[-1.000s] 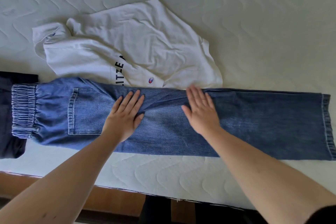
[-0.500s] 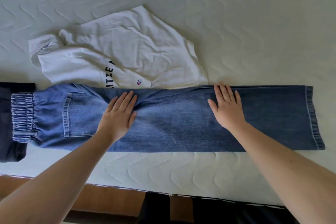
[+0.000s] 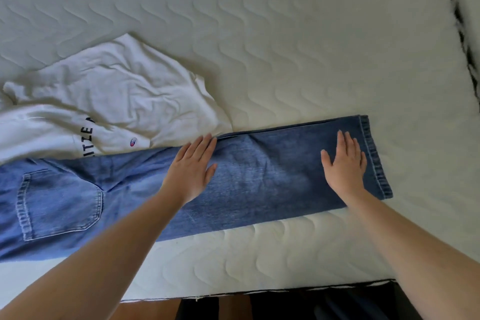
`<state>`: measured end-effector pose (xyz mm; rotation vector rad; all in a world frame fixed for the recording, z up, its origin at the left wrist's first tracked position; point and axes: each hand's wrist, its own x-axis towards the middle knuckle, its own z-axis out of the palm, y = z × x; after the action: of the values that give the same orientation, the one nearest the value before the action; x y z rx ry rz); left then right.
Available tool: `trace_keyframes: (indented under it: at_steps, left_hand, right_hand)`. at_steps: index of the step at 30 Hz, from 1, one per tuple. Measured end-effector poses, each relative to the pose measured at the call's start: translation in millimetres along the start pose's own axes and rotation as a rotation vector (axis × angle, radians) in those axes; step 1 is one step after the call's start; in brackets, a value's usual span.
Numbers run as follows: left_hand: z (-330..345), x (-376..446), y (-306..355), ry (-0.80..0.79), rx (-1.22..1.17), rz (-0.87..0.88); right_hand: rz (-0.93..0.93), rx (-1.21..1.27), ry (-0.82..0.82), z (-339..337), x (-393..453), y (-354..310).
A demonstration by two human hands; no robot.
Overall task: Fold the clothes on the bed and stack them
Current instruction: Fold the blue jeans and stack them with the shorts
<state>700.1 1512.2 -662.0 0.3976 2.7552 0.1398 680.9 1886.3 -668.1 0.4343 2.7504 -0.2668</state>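
A: Where do the jeans (image 3: 259,179) lie?

B: Flat on the bed (image 3: 285,47), legs folded one over the other, long axis running side to side under both palms. The waist end runs off past the left hand (image 3: 191,170); the hem (image 3: 374,156) sits just beyond the right hand (image 3: 344,163).

A: And the grip on each side?

B: Neither hand holds anything. Both lie open, fingers straight, pressing the denim flat. The left rests near the middle of the legs, fingertips at the far edge; the right is close to the hem.

A: So which hand makes the fold?

B: My guess is the right. The hem is just beside it, so it could take that end and carry it across toward the left hand and the back pocket (image 3: 59,205).

A: Anything else close by?

B: A white sweatshirt (image 3: 117,101), still crumpled, lies just beyond the left hand, its edge touching the jeans.
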Motion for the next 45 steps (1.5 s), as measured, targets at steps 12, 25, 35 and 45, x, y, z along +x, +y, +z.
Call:
trace_keyframes:
  at_steps: [12,25,35,45]
  left_hand:
    - [27.9,32.4,35.1,-0.112,0.031,-0.086]
    - [28.9,26.8,24.5,-0.07,0.003,-0.027]
    - [33.7,20.4,12.3,-0.111,0.045,0.056]
    - [-5.9,25.1,1.5,-0.156,-0.534,0.025]
  right_hand:
    - [0.31,0.38,-0.021,-25.3,38.1,81.6]
    - [0.094,0.706,-0.471,-108.5,28.0,55.9]
    - [-0.254,0.723,-0.56,-176.9,-48.9,-66.5]
    - [-0.428,0.749,-0.552,-174.6,-98.3,-186.2]
